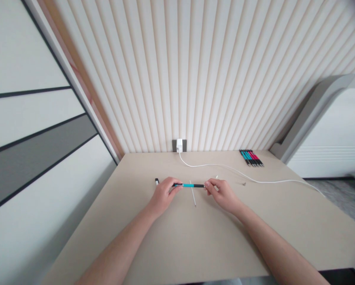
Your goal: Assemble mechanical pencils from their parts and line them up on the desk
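A blue and black pen (188, 185) is held level above the desk between my two hands. My left hand (165, 192) is closed on its black clip end. The fingers of my right hand (220, 192) pinch the other end, at the tip. Below the pen a thin white pen refill (193, 196) lies on the desk, pointing toward me. Just beyond my left hand lies a small black and white object (157, 181), partly hidden. A small white pointed piece (216, 177) shows behind my right hand.
Several blue and red pens (251, 158) lie in a row at the desk's back right. A white cable (233, 169) runs from a charger (179, 145) in the wall across the desk (177, 241). A small metallic piece (244, 184) lies to the right.
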### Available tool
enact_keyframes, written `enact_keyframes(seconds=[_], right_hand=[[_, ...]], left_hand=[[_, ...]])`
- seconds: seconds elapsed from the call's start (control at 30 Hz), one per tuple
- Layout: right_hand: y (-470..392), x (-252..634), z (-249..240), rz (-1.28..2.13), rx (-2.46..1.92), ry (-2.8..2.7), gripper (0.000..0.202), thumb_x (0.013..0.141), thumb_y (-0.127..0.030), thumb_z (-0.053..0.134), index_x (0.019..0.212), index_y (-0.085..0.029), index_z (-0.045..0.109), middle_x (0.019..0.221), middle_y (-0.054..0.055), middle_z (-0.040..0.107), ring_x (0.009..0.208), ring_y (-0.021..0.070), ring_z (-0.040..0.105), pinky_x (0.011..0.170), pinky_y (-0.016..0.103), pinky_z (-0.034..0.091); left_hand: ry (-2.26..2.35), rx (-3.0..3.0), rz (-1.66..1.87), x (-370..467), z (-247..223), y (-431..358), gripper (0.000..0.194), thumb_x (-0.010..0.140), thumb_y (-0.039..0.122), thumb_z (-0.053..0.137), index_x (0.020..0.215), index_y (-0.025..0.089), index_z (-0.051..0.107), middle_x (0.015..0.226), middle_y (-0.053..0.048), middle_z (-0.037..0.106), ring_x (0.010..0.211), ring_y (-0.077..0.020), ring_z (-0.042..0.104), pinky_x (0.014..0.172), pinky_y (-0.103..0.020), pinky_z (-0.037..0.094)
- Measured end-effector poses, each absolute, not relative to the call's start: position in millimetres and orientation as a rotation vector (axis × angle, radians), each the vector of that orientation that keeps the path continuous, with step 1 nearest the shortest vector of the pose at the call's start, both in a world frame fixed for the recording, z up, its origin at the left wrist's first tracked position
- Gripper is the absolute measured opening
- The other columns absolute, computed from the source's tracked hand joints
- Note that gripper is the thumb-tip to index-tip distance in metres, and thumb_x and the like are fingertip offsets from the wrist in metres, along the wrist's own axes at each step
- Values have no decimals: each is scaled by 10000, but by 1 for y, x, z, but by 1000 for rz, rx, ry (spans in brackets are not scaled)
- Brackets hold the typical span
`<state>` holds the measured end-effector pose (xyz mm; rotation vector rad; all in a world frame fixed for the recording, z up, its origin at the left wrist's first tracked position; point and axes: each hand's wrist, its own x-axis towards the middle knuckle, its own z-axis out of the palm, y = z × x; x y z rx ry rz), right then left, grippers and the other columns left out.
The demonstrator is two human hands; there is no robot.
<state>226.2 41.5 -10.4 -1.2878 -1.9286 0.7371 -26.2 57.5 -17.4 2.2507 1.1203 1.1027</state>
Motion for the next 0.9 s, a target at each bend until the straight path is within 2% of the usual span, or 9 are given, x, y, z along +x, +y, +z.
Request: enact_keyframes(seconds=[0.13, 0.27, 0.37, 0.43, 0.67, 0.8, 0.9], right_hand=[[40, 225, -12, 808, -1327, -1976, 475, 972, -431, 344, 615, -175, 524, 523, -24, 515, 496, 100, 452, 528, 237, 345], [40, 222, -15, 877, -1303, -1953, 503, 976, -452, 318, 603, -173, 508, 530, -27, 484, 502, 96, 425, 531, 234, 335], [37, 216, -15, 949, -1218, -1929, 446, 970, -448, 347, 699, -169, 563, 605, -15, 534, 560, 103, 457, 547, 224, 350], [33, 210, -13, 999, -1161, -1933, 419, 964, -444, 372, 730, -166, 581, 633, -9, 551, 593, 108, 477, 554, 217, 357], [19, 189, -13, 1039, -1112, -2045, 410, 973, -402, 359, 746, -160, 600, 612, -17, 547, 543, 95, 448, 524, 210, 343], [14, 185, -12, 952, -1017, -2198, 401, 976, -374, 362, 711, -174, 586, 598, -21, 539, 543, 99, 455, 561, 220, 356], [11, 186, -10, 873, -951, -2305, 427, 982, -396, 337, 689, -185, 564, 599, -8, 541, 566, 115, 473, 611, 238, 377]], left_hand=[[1108, 2223, 1099, -26, -15, 56, 97, 876, 239, 585, 954, 199, 625, 896, -31, 663, 841, -162, 631, 793, -285, 487], [1157, 2059, 1178, -24, -14, 57, 116, 857, 256, 604, 956, 199, 625, 928, -39, 659, 833, -160, 625, 796, -297, 492], [1169, 1728, 1320, -20, -17, 60, 312, 828, 277, 636, 1122, 207, 561, 1006, -51, 636, 824, -151, 630, 763, -287, 507], [1144, 1481, 1393, -16, -19, 61, 445, 803, 291, 662, 1205, 203, 493, 983, -48, 631, 845, -158, 639, 760, -287, 514], [948, 1152, 1323, -4, -11, 51, 649, 784, 322, 682, 1341, 204, 371, 872, -31, 667, 794, -167, 650, 771, -336, 533], [879, 1168, 1229, -2, -3, 44, 770, 778, 273, 690, 1424, 271, 270, 873, -1, 617, 770, -139, 620, 748, -323, 539], [836, 1225, 1149, -2, -1, 41, 766, 789, 248, 678, 1431, 297, 263, 899, 4, 573, 745, -111, 597, 738, -298, 529]])
